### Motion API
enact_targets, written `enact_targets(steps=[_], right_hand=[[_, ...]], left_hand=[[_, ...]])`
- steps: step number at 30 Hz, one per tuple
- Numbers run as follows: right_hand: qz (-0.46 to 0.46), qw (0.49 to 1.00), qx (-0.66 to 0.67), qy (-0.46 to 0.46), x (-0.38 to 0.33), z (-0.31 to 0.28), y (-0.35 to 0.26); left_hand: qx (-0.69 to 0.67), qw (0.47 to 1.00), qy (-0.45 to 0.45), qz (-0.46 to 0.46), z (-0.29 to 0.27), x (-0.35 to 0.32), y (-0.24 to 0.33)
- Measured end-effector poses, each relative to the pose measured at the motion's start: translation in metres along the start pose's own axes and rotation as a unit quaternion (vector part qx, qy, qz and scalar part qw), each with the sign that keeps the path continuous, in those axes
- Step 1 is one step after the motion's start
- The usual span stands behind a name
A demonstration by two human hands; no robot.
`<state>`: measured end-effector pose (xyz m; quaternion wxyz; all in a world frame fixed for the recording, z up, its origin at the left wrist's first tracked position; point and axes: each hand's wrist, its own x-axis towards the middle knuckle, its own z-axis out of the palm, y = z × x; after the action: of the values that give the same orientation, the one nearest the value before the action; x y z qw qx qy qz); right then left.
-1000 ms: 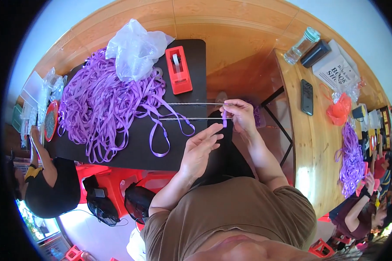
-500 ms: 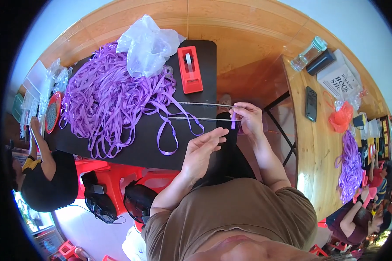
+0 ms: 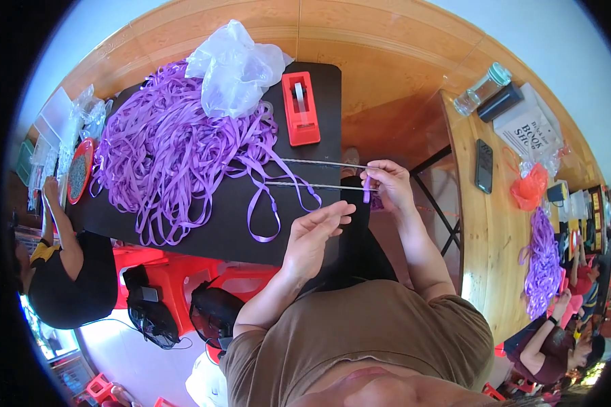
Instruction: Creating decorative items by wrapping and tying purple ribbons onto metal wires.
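My right hand [image 3: 392,186] pinches a short piece of purple strap [image 3: 367,190] beside the outer ends of two thin metal rods [image 3: 326,163]. Both rods stick out past the right edge of the dark table [image 3: 244,224]. My left hand [image 3: 317,234] hovers below the rods, palm turned inward, its fingers stretched out and holding nothing. A big heap of purple lanyards [image 3: 163,149] covers much of the table. From that heap, a loose lanyard loop [image 3: 265,237] hangs toward my left hand.
A crumpled clear plastic bag [image 3: 234,74] rests on the heap, beside a red tape dispenser [image 3: 301,112]. On the wooden table [image 3: 485,251] at right are a phone [image 3: 483,166], a bottle [image 3: 482,88] and more purple lanyards [image 3: 543,264]. Red stools [image 3: 183,288] stand below; a co-worker [image 3: 64,278] sits at left.
The view has shifted slightly. My right hand keeps its pinch on the purple strap by the rod ends, and my left hand stays outstretched with hardly any movement.
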<state>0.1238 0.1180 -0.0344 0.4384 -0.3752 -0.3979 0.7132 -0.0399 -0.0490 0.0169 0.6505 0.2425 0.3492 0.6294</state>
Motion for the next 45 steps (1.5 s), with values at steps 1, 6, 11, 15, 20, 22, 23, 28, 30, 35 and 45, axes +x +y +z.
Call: enact_targets(steps=[1,6,11,15,20,22,23,28,30,35,45], right_hand=[[0.015,1.0,-0.004,-0.019,0.001,-0.003,-0.001],[0.071,0.994,-0.034,-0.078,-0.014,0.006,-0.014],[0.044,0.995,-0.019,-0.084,-0.016,0.005,-0.003],[0.046,0.994,-0.032,-0.09,-0.016,0.005,-0.008],[0.035,0.993,-0.032,-0.108,-0.013,-0.013,-0.011],[0.031,0.993,-0.038,-0.111,-0.012,-0.015,-0.012],[0.024,0.992,-0.046,-0.116,-0.013,-0.016,-0.013],[0.015,0.995,-0.039,-0.096,-0.01,-0.035,-0.012],[0.002,0.997,-0.049,-0.057,-0.01,-0.05,-0.022],[-0.01,1.0,-0.013,-0.008,-0.025,-0.07,-0.042],[0.087,0.974,0.009,-0.207,-0.09,-0.022,-0.062]], left_hand=[[0.0,1.0,-0.004,-0.004,0.001,0.001,-0.001],[-0.005,1.0,-0.019,-0.015,0.009,0.008,-0.01],[0.006,0.999,-0.021,-0.025,0.017,0.011,-0.011],[0.014,0.999,-0.015,-0.028,0.018,0.012,-0.012],[0.012,1.0,-0.006,-0.027,0.019,0.013,-0.014],[0.021,0.999,0.006,-0.03,0.018,0.014,-0.015],[0.022,0.999,0.005,-0.032,0.019,0.014,-0.015],[0.017,0.999,-0.006,-0.032,0.022,0.015,-0.017],[0.017,0.999,-0.005,-0.028,0.019,0.016,-0.018],[0.021,0.999,-0.013,-0.036,0.026,0.019,-0.021],[0.096,0.995,-0.012,0.011,0.051,0.038,-0.036]])
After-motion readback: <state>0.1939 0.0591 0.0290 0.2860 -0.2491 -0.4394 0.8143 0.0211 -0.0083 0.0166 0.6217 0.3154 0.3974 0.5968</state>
